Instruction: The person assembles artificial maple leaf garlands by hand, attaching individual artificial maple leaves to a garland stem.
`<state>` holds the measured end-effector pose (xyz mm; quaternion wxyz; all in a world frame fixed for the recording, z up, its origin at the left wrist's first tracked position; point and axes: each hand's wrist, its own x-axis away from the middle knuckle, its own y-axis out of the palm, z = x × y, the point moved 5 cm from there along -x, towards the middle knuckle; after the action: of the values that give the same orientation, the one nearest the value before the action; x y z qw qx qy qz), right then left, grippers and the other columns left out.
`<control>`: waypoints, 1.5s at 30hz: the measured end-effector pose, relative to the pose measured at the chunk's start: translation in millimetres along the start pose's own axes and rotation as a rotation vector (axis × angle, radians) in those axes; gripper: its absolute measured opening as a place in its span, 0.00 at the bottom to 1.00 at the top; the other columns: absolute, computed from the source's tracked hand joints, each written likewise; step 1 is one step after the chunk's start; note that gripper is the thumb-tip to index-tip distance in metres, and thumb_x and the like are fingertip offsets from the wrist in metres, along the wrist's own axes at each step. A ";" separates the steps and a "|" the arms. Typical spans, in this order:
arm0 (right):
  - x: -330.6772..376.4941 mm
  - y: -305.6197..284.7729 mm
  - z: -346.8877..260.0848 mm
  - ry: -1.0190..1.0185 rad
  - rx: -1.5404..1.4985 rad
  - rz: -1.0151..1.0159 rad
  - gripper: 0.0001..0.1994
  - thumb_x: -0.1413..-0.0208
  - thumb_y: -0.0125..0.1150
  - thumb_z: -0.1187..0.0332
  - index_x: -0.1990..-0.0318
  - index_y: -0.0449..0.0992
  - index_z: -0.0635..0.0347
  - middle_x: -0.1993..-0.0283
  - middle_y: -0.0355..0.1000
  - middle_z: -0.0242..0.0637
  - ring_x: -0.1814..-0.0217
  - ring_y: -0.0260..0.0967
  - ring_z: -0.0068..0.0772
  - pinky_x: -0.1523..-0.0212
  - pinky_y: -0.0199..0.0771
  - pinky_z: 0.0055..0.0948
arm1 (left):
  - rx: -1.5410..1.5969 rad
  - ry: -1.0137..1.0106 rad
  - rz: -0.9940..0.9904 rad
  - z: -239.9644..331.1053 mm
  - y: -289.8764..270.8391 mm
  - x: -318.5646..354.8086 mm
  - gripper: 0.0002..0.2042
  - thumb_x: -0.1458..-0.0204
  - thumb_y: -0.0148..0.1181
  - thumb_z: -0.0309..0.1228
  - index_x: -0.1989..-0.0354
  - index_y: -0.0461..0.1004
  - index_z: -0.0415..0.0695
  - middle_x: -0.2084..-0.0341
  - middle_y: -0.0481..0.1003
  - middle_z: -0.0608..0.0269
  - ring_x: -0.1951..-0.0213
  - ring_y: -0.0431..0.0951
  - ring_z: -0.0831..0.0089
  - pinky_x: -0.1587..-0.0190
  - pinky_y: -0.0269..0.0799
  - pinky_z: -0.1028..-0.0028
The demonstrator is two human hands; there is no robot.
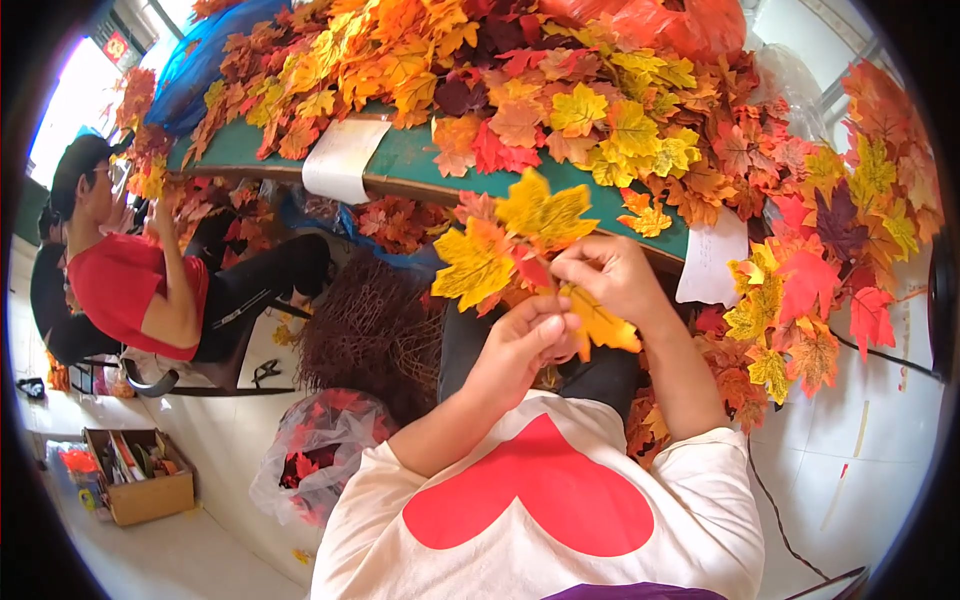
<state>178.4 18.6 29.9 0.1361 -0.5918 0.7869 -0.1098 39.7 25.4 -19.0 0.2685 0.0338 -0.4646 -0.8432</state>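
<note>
Just in front of my chest, I hold a spray of artificial maple leaves (545, 212), yellow and red on a thin stem. My left hand (532, 338) pinches low on the stem, its thumb pressed to the fingers. Closed around the stem a little higher up is my right hand (608, 282), its fingertips just beside the left ones. An orange-yellow leaf (602, 322) sticks out below my right hand; where it joins the stem is hidden by my fingers. The spray is held near the edge of the green table (410, 150).
Heaps of fabric leaves (400, 50) cover the table's far side. Paper sheets (345, 160) hang over its edge. Brown twig-like stems (365, 325) are bundled at my left, near a clear bag (325, 450). Leaf garlands (810, 260) hang at right. A person in red (135, 280) sits at left.
</note>
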 end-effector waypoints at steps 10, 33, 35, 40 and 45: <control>-16.4 33.2 -7.7 -0.045 -0.357 -0.255 0.20 0.47 0.56 0.58 0.53 0.70 0.66 0.57 0.71 0.36 0.59 0.68 0.22 0.55 0.67 0.23 | -0.338 0.319 0.375 8.9 -50.5 24.3 0.09 0.48 0.52 0.26 0.59 0.71 0.37 0.71 0.74 0.64 0.71 0.74 0.78 0.69 0.69 0.78; -63.6 -151.9 5.6 -0.140 0.290 0.626 0.09 0.48 0.54 0.72 0.59 0.74 0.61 0.59 0.74 0.36 0.59 0.71 0.24 0.59 0.70 0.25 | 0.411 -0.105 0.199 18.1 -23.7 9.4 0.09 0.48 0.54 0.29 0.59 0.69 0.45 0.71 0.75 0.68 0.80 0.66 0.84 0.75 0.59 0.82; -62.1 -233.0 31.9 -0.035 0.658 1.064 0.14 0.51 0.57 0.66 0.58 0.73 0.62 0.61 0.73 0.45 0.59 0.72 0.36 0.57 0.70 0.31 | 0.409 -0.075 0.191 21.4 -24.2 7.0 0.09 0.48 0.54 0.28 0.58 0.69 0.45 0.70 0.75 0.67 0.80 0.66 0.84 0.75 0.59 0.83; -42.8 -332.4 100.3 0.239 0.956 1.342 0.13 0.58 0.60 0.63 0.63 0.76 0.54 0.65 0.70 0.44 0.54 0.64 0.46 0.56 0.64 0.44 | 0.408 -0.090 0.082 22.7 -11.0 -3.7 0.09 0.46 0.50 0.30 0.58 0.71 0.46 0.67 0.77 0.66 0.81 0.66 0.85 0.75 0.60 0.83; -58.5 -336.0 108.0 0.350 1.021 1.125 0.08 0.56 0.58 0.59 0.69 0.79 0.47 0.63 0.72 0.36 0.54 0.64 0.44 0.54 0.64 0.40 | 0.408 -0.093 0.088 26.0 -14.4 -9.0 0.09 0.46 0.50 0.30 0.58 0.71 0.46 0.67 0.77 0.66 0.81 0.65 0.85 0.75 0.59 0.83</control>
<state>533.8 -19.0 45.6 0.3005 0.0582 0.8309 -0.4646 33.4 55.7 -17.6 0.2709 0.0281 -0.6385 -0.7198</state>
